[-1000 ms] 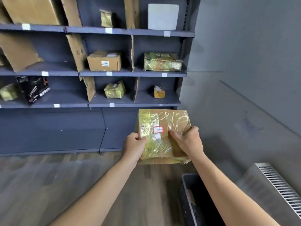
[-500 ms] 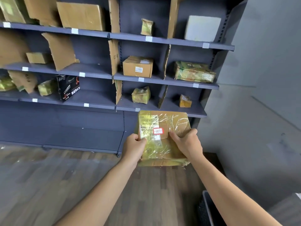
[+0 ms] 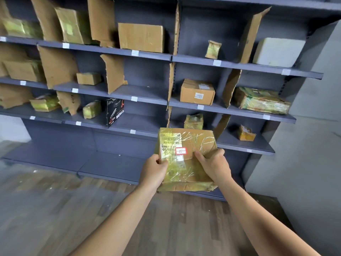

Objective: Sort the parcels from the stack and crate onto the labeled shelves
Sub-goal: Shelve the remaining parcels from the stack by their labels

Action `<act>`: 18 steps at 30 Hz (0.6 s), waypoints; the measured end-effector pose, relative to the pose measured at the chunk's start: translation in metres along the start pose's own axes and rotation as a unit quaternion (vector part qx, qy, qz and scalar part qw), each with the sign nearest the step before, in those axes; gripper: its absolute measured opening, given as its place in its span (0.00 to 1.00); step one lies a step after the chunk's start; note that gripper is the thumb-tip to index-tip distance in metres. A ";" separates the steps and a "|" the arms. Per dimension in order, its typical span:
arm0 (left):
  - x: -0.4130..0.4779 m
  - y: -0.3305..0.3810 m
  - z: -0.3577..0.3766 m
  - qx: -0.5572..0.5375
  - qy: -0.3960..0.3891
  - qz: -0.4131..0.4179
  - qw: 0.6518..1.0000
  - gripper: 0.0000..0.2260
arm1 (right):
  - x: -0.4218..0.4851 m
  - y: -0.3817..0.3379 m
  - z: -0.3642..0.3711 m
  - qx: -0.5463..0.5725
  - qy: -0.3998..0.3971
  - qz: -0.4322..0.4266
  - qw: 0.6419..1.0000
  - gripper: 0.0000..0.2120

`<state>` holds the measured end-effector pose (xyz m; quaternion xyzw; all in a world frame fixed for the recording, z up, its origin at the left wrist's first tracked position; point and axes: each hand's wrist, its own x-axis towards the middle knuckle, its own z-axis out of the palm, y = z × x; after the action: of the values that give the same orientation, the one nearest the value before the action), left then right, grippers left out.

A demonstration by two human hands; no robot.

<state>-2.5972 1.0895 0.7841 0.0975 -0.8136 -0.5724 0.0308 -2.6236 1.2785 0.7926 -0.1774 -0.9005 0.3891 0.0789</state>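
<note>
Parcel (image 3: 186, 163) up in mid-air, right in front of the lower right bays of the grey shelves (image 3: 230, 111). The left grip (image 3: 154, 169) grasps its left edge, thumb on top. The right grip (image 3: 215, 166) grasps the right side, thumb pressed on the clear tape. A red-framed sticker (image 3: 181, 150) on top reads 15. Wood floor (image 3: 73, 209) below.

Shelving (image 3: 147, 74) now stands nearer and fills the view, with more bays showing at left. The crate at near right is out of view. The parcel (image 3: 186, 163) now overlaps the lowest shelf.
</note>
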 end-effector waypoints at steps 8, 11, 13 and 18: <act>0.056 -0.017 -0.077 0.018 0.032 0.006 0.999 0.09 | 0.021 -0.081 0.072 0.003 -0.035 -0.041 0.999 0.35; 0.082 -0.023 -0.098 0.015 0.051 0.003 0.999 0.10 | 0.037 -0.106 0.100 -0.001 -0.044 -0.056 0.997 0.34; 0.102 -0.028 -0.110 0.014 0.059 -0.005 0.998 0.09 | 0.051 -0.120 0.120 -0.004 -0.051 -0.065 0.997 0.34; 0.164 -0.036 -0.132 0.037 0.074 -0.020 0.996 0.10 | 0.095 -0.153 0.169 -0.003 -0.068 -0.071 0.995 0.33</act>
<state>-2.7323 0.9234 0.7853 0.1569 -0.8273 -0.5340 0.0761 -2.7980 1.1039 0.7888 -0.0858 -0.9152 0.3913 0.0443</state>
